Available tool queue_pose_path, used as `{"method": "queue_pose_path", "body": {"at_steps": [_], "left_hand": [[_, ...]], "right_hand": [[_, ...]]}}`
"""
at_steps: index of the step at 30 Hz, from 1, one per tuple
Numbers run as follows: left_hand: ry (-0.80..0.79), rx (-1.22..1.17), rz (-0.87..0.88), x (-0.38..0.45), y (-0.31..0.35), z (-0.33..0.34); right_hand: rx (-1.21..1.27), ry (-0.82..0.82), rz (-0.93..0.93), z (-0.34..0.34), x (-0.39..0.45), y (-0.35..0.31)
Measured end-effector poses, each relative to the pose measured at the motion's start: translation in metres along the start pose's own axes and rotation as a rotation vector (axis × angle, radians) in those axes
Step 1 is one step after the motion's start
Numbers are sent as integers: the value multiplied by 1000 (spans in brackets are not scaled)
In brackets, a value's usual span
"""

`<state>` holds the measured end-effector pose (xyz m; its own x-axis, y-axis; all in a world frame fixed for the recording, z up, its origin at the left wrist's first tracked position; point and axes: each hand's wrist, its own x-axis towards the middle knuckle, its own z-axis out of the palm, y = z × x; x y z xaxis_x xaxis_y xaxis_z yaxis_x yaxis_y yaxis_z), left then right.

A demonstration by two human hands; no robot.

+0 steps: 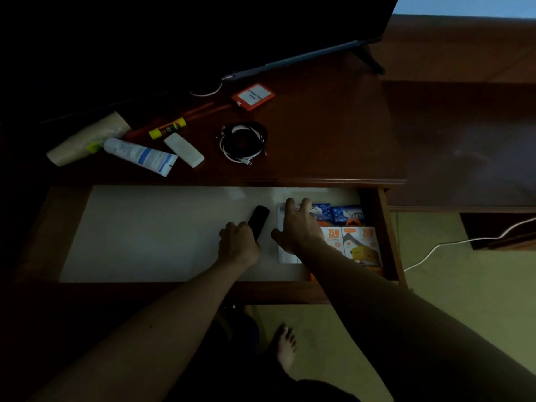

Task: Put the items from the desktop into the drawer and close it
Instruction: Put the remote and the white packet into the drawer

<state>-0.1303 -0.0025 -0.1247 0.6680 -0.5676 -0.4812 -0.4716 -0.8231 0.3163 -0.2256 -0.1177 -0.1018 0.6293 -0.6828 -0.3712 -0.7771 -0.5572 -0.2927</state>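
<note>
My two bare forearms reach forward from the bottom of the view into the pulled-out wooden drawer with its pale liner (145,242). My left hand (237,245) has its fingers curled round a slim black remote-like bar (258,222), which lies angled on the liner at the drawer's middle. My right hand (298,227) is spread flat, fingers straight, pressing on a white flat packet (285,256) beside the orange "25W" charger boxes (359,245) and blue foil packs (333,212) crowded into the drawer's right end.

To do this step well, I judge I should set the black bar flat and parallel to the packets, release it only once it rests on the liner, and keep the right hand steadying the stack so nothing rides up to foul the drawer when it shuts.

Well beyond, on the dark red-brown wooden desktop (333,140), items await: a white-and-blue squeeze tube (139,155), a white oblong case (184,150), a yellow glue stick (167,128), a rolled beige paper wrap (87,139), a coiled black-and-white cable (243,142) and an orange labelled pouch (253,96). Much remains; the drawer stands fully open.
</note>
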Motion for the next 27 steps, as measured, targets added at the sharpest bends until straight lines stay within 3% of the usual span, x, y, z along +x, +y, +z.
{"method": "queue_pose_path", "body": {"at_steps": [12, 18, 27], "left_hand": [[-137, -124, 58, 19, -20, 16], [-110, -166, 73, 26, -21, 13], [-138, -221, 25, 28, -15, 22]], "right_hand": [[-263, -148, -75, 20, 17, -9], [-514, -158, -152, 19, 21, -4], [-535, -256, -248, 9, 26, 10]]}}
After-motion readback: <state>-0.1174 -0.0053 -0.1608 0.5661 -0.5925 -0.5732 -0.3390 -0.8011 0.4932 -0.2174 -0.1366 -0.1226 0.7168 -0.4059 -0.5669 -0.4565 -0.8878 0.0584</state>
